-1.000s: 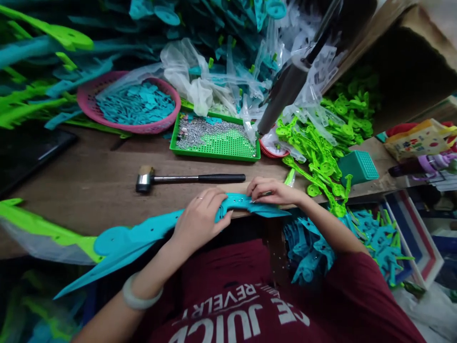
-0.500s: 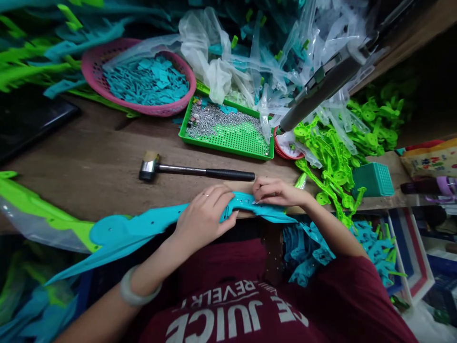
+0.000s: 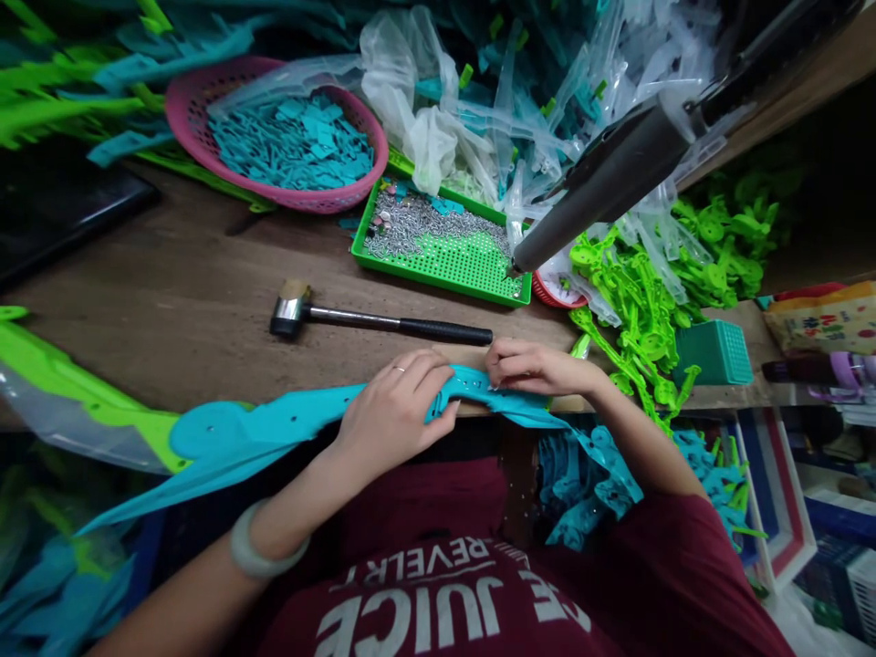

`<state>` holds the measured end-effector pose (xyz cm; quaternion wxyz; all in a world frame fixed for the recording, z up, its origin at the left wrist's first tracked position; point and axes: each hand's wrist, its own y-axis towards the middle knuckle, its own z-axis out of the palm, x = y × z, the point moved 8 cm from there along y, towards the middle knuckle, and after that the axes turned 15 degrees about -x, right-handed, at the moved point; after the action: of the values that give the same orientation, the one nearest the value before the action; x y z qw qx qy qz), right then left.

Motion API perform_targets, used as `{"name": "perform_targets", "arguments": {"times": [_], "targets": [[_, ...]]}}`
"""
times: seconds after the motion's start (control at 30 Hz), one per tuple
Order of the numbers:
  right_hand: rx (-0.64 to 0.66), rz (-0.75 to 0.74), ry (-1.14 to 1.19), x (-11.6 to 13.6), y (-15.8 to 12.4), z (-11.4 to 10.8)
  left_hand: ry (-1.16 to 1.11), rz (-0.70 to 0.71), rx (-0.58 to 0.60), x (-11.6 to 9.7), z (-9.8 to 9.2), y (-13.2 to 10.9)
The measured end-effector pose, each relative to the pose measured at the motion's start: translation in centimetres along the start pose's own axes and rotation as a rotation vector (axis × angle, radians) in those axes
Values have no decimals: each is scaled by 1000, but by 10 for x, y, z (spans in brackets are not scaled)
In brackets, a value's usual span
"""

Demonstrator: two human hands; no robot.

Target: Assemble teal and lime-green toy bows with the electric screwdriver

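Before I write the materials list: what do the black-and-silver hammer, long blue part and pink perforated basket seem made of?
Black-and-silver hammer: shiny metal shaft, by its highlights; dull black face possibly rubber.
Long blue part: probably matte plastic, evenly coloured.
Pink perforated basket: likely satin plastic, soft sheen.

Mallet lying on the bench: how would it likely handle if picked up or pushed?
The mallet is probably head-heavy: a thick, metallic-looking head on a slim shaft. That straight shaft suggests it's stiff. Pushed, it may swivel, but its long black grip should limit rolling.
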<state>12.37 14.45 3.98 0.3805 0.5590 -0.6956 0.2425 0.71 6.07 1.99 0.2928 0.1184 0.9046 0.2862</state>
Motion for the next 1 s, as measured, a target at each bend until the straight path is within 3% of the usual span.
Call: {"name": "perform_targets", "arguments": {"times": [0.43,0.63,0.83,1.0], "targets": [[153,-25,-187,-2,7,12,-1,-3,-11,0,-1,0],[64,13,-36,-4,0,7,-15,-8,-3,-1,-1,1],[19,22,-102,-3,0,8,-12,-27,10,1,-1,1],[79,-10,-180,-1,3,11,-15,-21,9,-1,-1,-1]]}}
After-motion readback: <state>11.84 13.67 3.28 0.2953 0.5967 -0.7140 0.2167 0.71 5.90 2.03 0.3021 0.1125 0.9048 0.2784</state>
